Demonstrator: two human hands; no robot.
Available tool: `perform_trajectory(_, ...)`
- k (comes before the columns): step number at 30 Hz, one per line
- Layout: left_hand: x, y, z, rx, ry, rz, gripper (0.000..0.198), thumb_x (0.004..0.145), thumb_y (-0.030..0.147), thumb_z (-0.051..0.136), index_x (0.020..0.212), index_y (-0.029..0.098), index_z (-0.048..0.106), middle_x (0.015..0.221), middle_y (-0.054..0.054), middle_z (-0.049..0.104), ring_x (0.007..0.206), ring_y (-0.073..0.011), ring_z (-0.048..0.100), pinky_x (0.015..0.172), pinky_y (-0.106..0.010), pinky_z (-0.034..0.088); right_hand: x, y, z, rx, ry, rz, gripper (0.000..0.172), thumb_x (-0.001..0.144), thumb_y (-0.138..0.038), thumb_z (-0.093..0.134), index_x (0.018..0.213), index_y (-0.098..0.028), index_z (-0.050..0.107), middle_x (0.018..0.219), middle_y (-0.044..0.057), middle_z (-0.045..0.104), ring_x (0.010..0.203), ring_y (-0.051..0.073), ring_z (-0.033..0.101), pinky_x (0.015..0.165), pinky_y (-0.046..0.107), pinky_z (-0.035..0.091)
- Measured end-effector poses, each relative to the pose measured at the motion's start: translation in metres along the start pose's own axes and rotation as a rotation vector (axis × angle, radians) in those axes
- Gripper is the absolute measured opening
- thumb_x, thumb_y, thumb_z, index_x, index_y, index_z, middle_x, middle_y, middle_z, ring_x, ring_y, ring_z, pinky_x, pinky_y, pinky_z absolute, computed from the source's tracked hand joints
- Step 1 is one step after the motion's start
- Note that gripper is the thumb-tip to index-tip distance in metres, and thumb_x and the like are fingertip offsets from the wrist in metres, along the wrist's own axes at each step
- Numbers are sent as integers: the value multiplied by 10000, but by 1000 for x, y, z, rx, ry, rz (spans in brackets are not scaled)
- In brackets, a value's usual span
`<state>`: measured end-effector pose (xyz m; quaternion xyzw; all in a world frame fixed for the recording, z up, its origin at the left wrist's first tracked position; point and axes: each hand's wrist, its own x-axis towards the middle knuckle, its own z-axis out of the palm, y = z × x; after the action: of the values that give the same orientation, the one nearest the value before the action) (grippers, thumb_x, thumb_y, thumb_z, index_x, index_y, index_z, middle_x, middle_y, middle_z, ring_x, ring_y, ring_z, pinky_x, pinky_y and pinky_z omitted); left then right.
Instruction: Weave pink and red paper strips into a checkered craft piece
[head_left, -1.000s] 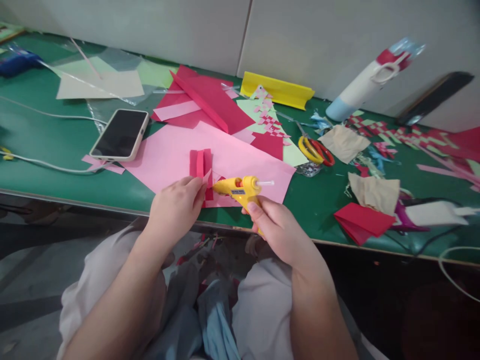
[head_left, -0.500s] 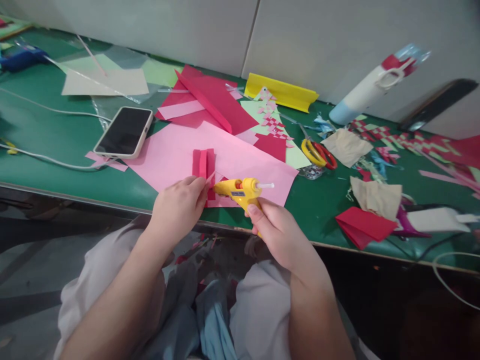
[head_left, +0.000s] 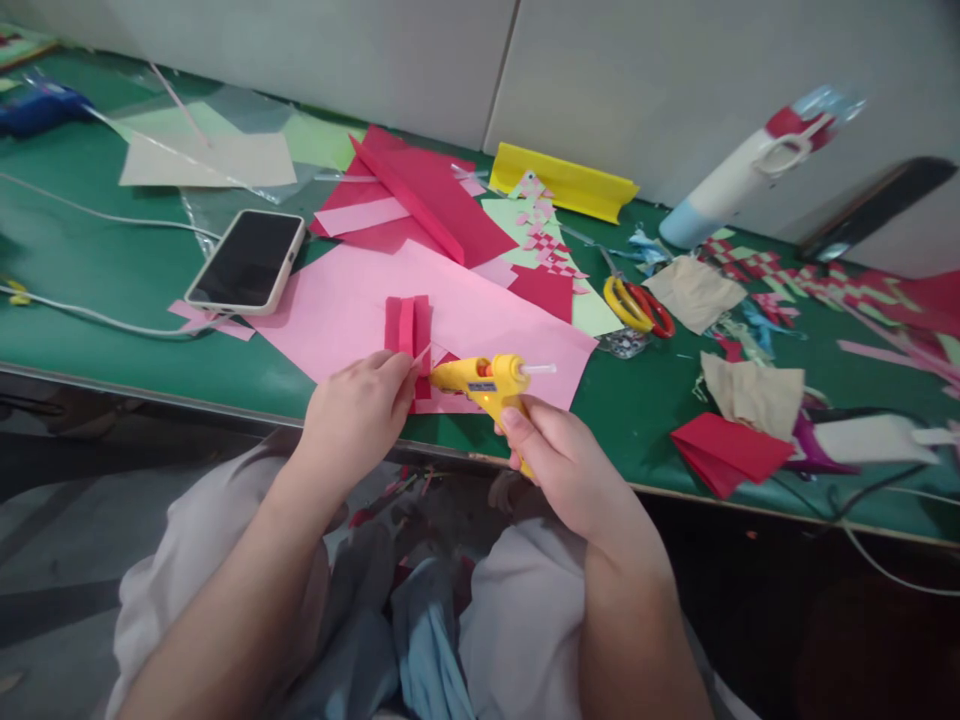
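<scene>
- So the step in hand is looking like gluing: the right hand (head_left: pixel 566 465) is wrapping its fingers around a yellow plastic hot glue gun (head_left: pixel 487 378), nozzle pointing at the work.
- Left hand (head_left: pixel 352 410) is pinching a thin pale-pink paper strip (head_left: pixel 424 357) between thumb and fingers, right by a folded crimson paper piece (head_left: pixel 407 325) that's lying on a big light-pink paper sheet (head_left: pixel 487 310).
- Can't tell if the nozzle's actually touching paper.
- Next move is probably calling for a steady strip and fingertips clear of the hot tip.
- The green tabletop (head_left: pixel 615 425) is holding a white-cased smartphone (head_left: pixel 247 262) and yellow-and-red-handled scissors (head_left: pixel 643 322).
- A white-and-blue bottle (head_left: pixel 731 180) is leaning by a grey panelled wall (head_left: pixel 600 80).
</scene>
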<state>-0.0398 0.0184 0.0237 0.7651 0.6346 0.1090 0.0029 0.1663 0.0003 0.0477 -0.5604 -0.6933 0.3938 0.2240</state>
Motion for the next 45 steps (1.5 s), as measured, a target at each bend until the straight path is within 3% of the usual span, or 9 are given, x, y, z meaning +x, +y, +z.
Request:
perform_trajectory(30,-1,-1,1,-1,56,42,246,955,292,414,952,192,639,870,-49,682,750,-217,654,555,-299,371,-1,2,1,12,14,26,384,978,-467,340,803,-185,531,702,15,570,622,137,516,603,285,354)
perform_trajectory(45,0,0,2,16,47,37,265,959,300,400,874,183,622,825,-58,663,730,-219,644,539,-298,350,-2,4,-2,61,-30,68,390,970,-479,352,788,-180,524,688,8,549,578,113,482,552,263,349)
